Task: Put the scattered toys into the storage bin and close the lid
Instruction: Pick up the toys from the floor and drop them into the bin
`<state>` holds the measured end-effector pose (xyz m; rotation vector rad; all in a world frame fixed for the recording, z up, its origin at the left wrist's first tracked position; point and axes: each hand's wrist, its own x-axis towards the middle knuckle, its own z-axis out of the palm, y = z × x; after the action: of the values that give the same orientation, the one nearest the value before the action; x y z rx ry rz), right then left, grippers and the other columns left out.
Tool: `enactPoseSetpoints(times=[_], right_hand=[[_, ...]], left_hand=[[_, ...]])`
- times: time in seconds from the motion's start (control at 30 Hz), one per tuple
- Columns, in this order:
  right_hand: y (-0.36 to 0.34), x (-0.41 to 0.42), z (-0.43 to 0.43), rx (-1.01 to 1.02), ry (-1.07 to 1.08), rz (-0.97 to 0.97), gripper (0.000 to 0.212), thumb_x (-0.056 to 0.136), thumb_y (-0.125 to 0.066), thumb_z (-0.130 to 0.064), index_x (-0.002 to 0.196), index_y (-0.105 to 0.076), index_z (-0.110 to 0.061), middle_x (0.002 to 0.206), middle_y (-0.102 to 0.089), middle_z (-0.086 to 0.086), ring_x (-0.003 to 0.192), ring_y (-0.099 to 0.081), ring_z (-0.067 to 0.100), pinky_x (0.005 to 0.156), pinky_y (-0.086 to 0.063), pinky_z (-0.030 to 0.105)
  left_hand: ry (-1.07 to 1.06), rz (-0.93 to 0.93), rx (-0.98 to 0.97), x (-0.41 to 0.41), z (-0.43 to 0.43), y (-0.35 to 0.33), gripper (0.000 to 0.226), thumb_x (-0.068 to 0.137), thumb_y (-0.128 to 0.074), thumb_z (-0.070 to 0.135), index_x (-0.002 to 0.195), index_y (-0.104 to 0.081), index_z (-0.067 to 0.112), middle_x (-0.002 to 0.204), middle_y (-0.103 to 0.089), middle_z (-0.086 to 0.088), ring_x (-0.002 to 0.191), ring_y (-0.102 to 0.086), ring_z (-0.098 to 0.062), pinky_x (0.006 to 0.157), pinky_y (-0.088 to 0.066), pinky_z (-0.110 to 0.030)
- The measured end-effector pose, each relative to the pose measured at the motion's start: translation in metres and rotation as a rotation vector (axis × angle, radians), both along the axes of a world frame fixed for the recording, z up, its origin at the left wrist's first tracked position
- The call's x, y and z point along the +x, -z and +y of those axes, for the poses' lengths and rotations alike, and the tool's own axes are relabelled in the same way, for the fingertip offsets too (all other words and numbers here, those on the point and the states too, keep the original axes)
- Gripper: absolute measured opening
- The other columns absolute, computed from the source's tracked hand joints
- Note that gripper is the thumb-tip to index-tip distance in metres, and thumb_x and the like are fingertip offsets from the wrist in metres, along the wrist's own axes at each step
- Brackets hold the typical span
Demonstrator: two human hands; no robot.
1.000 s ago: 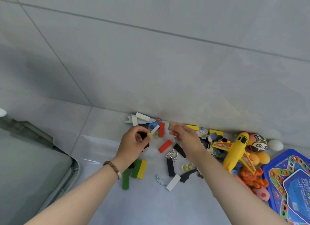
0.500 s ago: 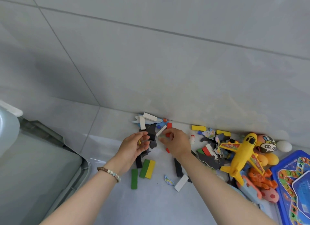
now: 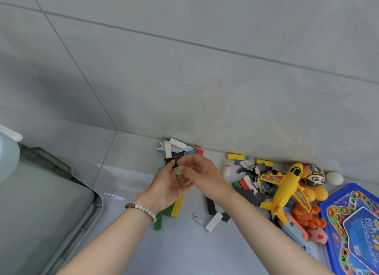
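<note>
Two hands meet over toys scattered on the floor (image 3: 184, 256) along a wall (image 3: 205, 69).
The cupped, palm-up left hand (image 3: 170, 185) holds a green bead (image 3: 177, 172). The right hand (image 3: 203, 172) has its fingertips at that palm; whether it pinches anything cannot be told. The bin (image 3: 96, 205) is at far left, apart from the toys. A green block (image 3: 158, 222) and a white block (image 3: 214, 222) lie near the wrists. Further right are a plane (image 3: 287, 189), an egg (image 3: 334, 178) and a board (image 3: 356, 227).
</note>
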<state>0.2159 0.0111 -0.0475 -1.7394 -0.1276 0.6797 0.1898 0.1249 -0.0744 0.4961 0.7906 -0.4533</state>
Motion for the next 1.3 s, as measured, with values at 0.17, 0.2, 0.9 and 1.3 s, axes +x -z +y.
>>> enactPoseSetpoints(times=[0.17,0.2,0.9,1.3], right_hand=[[0.022,0.022,-0.053,-0.19,0.403,-0.206,0.011,0.085,-0.067,-0.01,0.085,-0.065,-0.02,0.088,-0.066,-0.006,0.079,-0.06,0.004,0.07,-0.044,0.016],[0.03,0.025,-0.066,-0.301,0.451,-0.207,0.007,0.084,-0.068,-0.014,0.09,-0.065,-0.017,0.092,-0.065,-0.004,0.082,-0.059,0.008,0.067,-0.042,0.015],[0.04,0.01,-0.064,-0.014,0.431,0.001,0.009,0.081,-0.072,-0.015,0.086,-0.064,-0.014,0.085,-0.066,0.0,0.07,-0.06,0.012,0.051,-0.048,0.015],[0.079,0.028,-0.05,-0.433,0.351,-0.116,0.009,0.079,-0.073,-0.011,0.085,-0.068,-0.016,0.076,-0.062,-0.006,0.07,-0.057,0.01,0.074,-0.052,0.027]], left_hand=[[0.038,0.094,0.168,0.005,-0.007,0.002,0.029,0.1,-0.042,0.023,0.084,-0.059,0.005,0.067,-0.053,-0.005,0.053,-0.049,-0.011,0.04,-0.047,-0.017],[0.082,0.091,0.239,0.005,-0.009,0.004,0.028,0.099,-0.044,0.025,0.084,-0.058,0.006,0.066,-0.05,-0.003,0.054,-0.044,-0.009,0.039,-0.044,-0.015],[-0.042,0.016,0.098,-0.002,-0.026,0.01,0.036,0.099,-0.04,0.033,0.094,-0.063,0.006,0.09,-0.063,-0.012,0.08,-0.062,-0.02,0.059,-0.06,-0.028],[-0.056,0.044,0.109,-0.011,-0.011,0.015,0.04,0.101,-0.036,0.035,0.096,-0.064,0.006,0.095,-0.066,-0.012,0.088,-0.064,-0.024,0.071,-0.057,-0.032]])
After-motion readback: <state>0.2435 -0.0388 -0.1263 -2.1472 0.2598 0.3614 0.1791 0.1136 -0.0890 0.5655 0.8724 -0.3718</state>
